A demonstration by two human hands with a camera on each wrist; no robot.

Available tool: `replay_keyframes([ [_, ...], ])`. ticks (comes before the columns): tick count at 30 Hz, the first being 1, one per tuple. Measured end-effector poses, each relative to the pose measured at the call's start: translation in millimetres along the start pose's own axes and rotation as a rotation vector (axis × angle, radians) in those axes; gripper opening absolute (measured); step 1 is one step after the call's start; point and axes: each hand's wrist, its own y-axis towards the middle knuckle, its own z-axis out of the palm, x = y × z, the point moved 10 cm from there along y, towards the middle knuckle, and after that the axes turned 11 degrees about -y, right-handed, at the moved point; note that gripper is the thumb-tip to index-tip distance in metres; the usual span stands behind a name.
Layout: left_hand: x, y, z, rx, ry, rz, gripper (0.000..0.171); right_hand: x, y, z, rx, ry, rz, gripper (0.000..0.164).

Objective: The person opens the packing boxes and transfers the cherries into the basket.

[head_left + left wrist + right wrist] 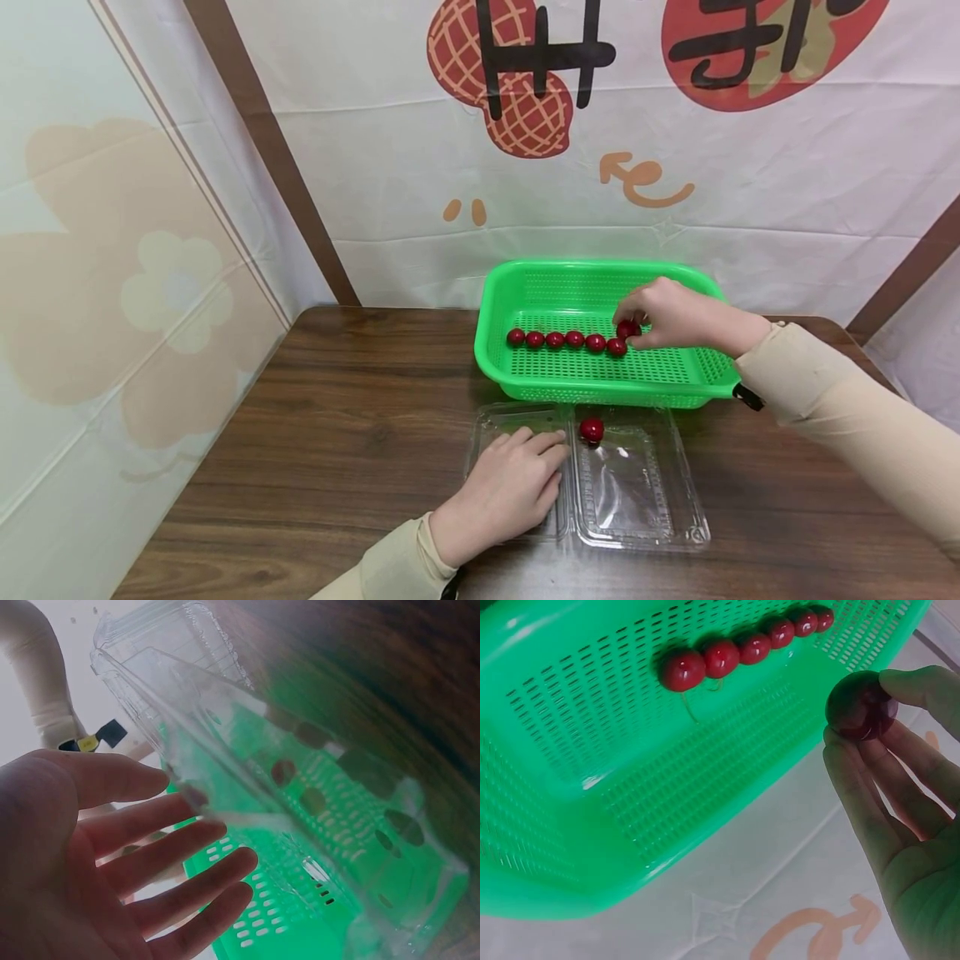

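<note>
Between the thumb and fingertips of my right hand [671,315] is a dark red cherry [861,706], held above the green basket [491,354]. Below it, several more cherries [721,658] lie in a row on the basket floor, and thin stems show on some of them. My left hand [504,490] rests over the left half of a clear plastic clamshell box [487,421], fingers fairly straight near the fold. One cherry [592,430] sits at the far left corner of the box's right half [626,487].
The basket stands at the back of the brown wooden table [337,433], just behind the clamshell box. A printed cloth [375,167] hangs close behind the table. Dark bands are on both wrists.
</note>
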Motion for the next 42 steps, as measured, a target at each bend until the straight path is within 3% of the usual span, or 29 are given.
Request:
replay_keyframes([
  [33,2.2,0.5,1.2,0.009,0.000,-0.007,0.027,-41,18,37,0.159,0.063,0.109,0.013],
  [42,2.3,0.5,1.7,0.003,0.000,-0.003,0.026,-57,18,52,0.225,0.096,0.177,0.017],
])
